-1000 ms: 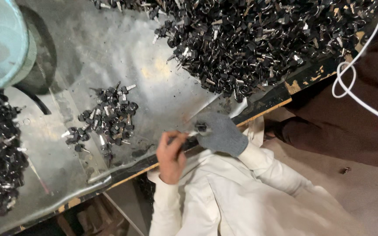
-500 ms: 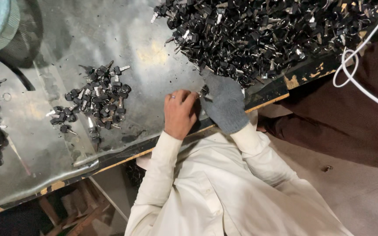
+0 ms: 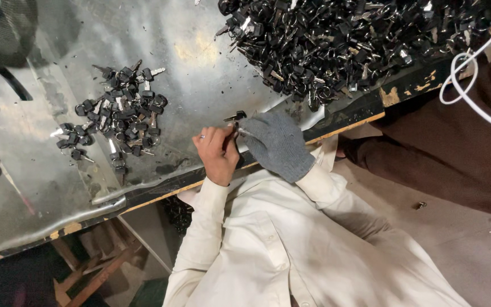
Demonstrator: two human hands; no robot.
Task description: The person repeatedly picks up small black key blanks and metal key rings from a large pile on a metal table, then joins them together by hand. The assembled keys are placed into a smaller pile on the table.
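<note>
Your bare left hand (image 3: 217, 152) and gloved right hand (image 3: 277, 142) meet, both pinching one black-headed key (image 3: 235, 117); a small key pile (image 3: 117, 116) lies on the surface (image 3: 200, 62) just left.

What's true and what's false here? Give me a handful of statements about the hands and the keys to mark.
1. The right hand wears a grey knit glove. True.
2. The left hand is gloved too. False: it is bare, with a ring on one finger.
3. Both hands meet at one black-headed key. True.
4. The small pile of keys sits in a bowl. False: it lies loose on the metal sheet.
5. The large heap of keys lies at the far side of the sheet from the person. True.
6. A red cable loops beside the heap. False: the cable is white.
</note>
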